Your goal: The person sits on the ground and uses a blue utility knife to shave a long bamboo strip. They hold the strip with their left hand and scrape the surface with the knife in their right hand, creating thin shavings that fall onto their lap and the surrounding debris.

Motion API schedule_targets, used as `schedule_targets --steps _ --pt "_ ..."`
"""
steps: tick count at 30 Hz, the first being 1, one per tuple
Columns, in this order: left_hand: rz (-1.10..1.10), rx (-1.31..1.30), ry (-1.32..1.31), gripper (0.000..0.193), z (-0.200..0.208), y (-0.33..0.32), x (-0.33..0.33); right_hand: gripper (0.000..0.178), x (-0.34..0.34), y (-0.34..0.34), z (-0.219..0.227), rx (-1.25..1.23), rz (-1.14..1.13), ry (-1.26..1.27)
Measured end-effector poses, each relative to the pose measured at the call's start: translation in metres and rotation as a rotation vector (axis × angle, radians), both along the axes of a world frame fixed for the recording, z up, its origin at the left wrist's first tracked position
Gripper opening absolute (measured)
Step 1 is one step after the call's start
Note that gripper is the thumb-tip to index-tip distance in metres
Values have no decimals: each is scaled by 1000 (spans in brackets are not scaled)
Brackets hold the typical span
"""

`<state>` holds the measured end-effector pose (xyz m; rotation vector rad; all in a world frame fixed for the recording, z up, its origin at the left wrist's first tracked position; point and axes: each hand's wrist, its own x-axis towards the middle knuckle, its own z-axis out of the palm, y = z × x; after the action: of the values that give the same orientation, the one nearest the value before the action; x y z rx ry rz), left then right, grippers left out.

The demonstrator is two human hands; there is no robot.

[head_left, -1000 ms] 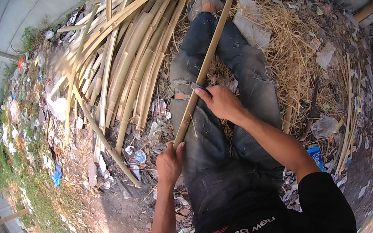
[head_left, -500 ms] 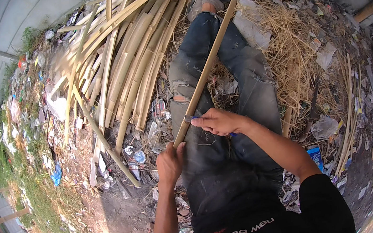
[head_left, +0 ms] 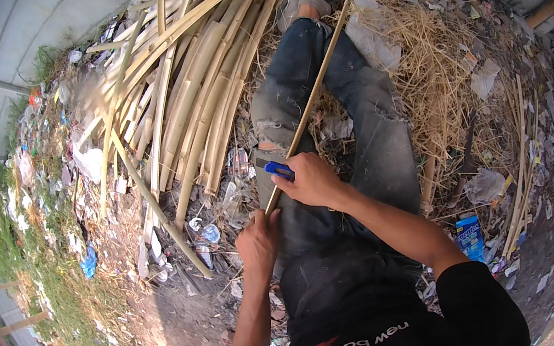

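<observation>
A long bamboo strip (head_left: 317, 79) slants across my legs, its lower end at my left thigh and its far end beyond my feet. My left hand (head_left: 257, 242) is closed around the lower end. Slightly higher up, my right hand (head_left: 314, 180) grips a blue utility knife (head_left: 279, 170) beside the strip. The knife's blade points left, over my left knee; whether its edge touches the bamboo I cannot tell. The strip passes under my right fingers.
A pile of split bamboo (head_left: 198, 99) lies at the far left. Dry straw and shavings (head_left: 434, 71) cover the ground right of my legs. Thin strips (head_left: 521, 165) and a blue packet (head_left: 469, 239) lie at the right. Litter is scattered around; a grey wall (head_left: 65, 25) stands behind.
The bamboo strip has turned to show a narrower side. My right hand has shifted slightly up, and the knife has turned so more of its blue handle shows. My left hand keeps its grip.
</observation>
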<state>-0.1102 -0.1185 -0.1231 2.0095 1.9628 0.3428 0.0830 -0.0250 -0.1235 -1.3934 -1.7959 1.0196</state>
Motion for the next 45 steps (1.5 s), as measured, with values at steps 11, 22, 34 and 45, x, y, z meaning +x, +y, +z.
schedule_targets --steps 11,22,34,45 --pt "8 -119 -243 41 3 5 -7 40 36 5 9 -112 -412 234" --pt "-58 66 -298 22 17 6 57 81 27 -4 4 -56 -130 471" --pt "-243 758 -231 59 123 49 12 79 84 4 62 120 122 116" --pt "-549 221 200 52 110 54 -6 60 108 5 69 119 519 -260"
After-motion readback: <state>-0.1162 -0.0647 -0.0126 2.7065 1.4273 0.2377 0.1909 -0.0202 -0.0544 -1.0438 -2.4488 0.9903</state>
